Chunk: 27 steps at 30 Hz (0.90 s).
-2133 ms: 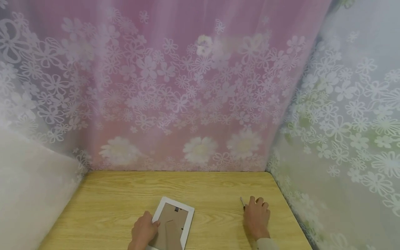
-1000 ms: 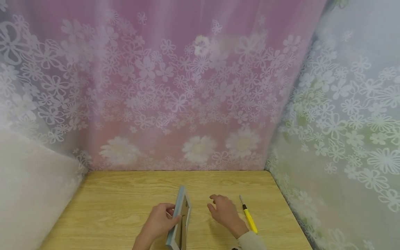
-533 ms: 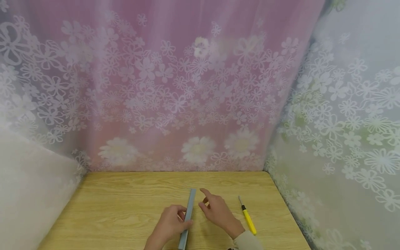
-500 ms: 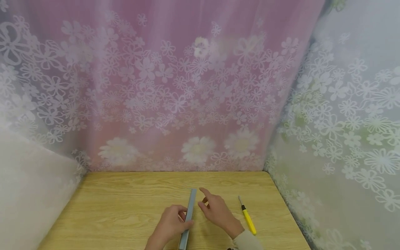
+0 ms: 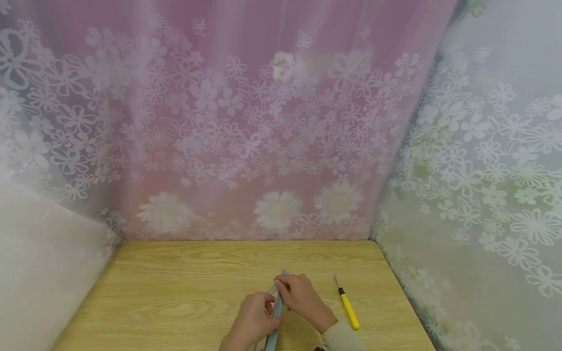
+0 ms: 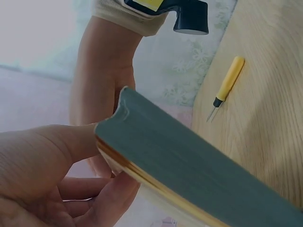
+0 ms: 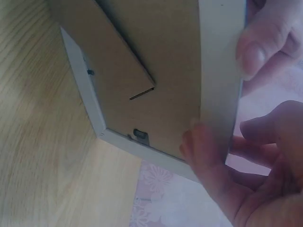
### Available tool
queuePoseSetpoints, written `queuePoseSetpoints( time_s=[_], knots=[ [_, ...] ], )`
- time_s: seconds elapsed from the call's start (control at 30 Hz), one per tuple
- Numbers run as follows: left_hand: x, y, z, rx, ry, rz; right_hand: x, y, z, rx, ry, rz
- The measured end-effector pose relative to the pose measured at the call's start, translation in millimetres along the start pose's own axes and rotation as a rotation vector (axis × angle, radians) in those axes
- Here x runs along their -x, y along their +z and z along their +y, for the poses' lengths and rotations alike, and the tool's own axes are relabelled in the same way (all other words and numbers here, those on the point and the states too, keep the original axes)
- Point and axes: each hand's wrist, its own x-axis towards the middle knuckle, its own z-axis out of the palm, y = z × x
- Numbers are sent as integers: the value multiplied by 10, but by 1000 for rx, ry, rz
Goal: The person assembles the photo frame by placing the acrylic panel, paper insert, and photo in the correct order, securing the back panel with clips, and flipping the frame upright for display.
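A picture frame [image 5: 274, 312] stands on its long side near the table's front middle, its blue-grey outer edge facing up. My left hand [image 5: 252, 317] grips its near part, thumb on that edge. At the far end my right hand [image 5: 303, 295] pinches a corner. In the right wrist view the picture frame [image 7: 220, 71] shows its white back border, brown backing board [image 7: 175, 61], cardboard stand [image 7: 118, 52] and small dark clips. Fingers of the right hand [image 7: 255, 189] curl over the border there. The left wrist view shows the left hand [image 6: 38, 165] at the grey side.
A yellow-handled screwdriver [image 5: 349, 309] lies on the wooden table [image 5: 175, 278], right of the right hand, its tip pointing away. A pink floral curtain [image 5: 246, 122] closes the back. Pale floral curtains [image 5: 496, 195] hang at both sides.
The right hand left the screwdriver on the table and moved left to the picture frame's far corner. The left hand turned the frame from flat onto its side and shifted it right.
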Motion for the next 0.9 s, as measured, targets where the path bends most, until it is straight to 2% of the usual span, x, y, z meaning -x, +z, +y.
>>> queuePoseSetpoints(
  time_s=[0.23, 0.4, 0.53, 0.7, 0.9],
  knots=[
    [1, 35, -13, 12, 31, -36, -10, 55, 9, 39, 55, 74],
    [44, -53, -39, 24, 44, -73, -1, 77, 35, 81, 116, 78],
    [83, -206, -114, -56, 19, -6, 13, 80, 95, 109, 140, 51],
    [115, -373, -289, -157, -41, 82, 57, 32, 168, 72, 126, 23],
    [132, -472, -520, -171, -135, 99, 93, -23, 224, 37, 89, 6]
  ],
)
